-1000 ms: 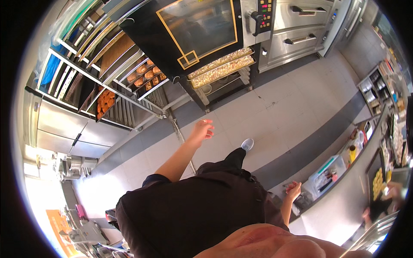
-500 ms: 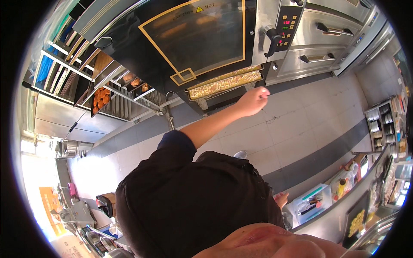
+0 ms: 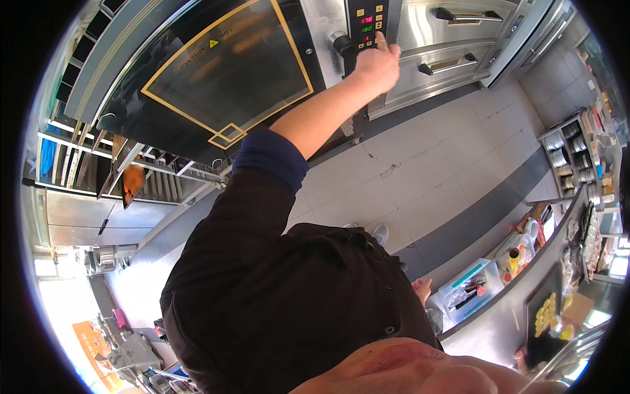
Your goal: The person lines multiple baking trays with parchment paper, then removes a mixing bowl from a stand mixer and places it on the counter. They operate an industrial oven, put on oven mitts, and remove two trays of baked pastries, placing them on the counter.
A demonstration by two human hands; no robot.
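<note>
My left arm stretches across to a black control panel (image 3: pixel 369 29) with lit red and green digits and small yellow keys. At its end, my left hand (image 3: pixel 378 65) points the index finger at the lower keys, on or just short of them; whether it touches I cannot tell. It holds nothing. Beside the wrist is a black handle (image 3: pixel 344 47). To its left, the dark glass oven door (image 3: pixel 226 65) with a yellow frame is closed. Down by my side, my right hand (image 3: pixel 422 289) hangs empty with fingers apart, close to a clear plastic bin (image 3: pixel 467 292).
Steel oven drawers (image 3: pixel 438 65) line the wall right of the panel. A tray rack (image 3: pixel 98 154) with browned food (image 3: pixel 133 180) stands left. Behind my right side runs a steel counter (image 3: pixel 502 322) with a dark tray (image 3: pixel 535 295) of yellow pieces. Tins (image 3: pixel 567 154) fill a far-right shelf.
My left hand has moved from in front of the lower oven tray up to the control panel, its index finger now extended. My view has shifted right; the lower tray is now hidden.
</note>
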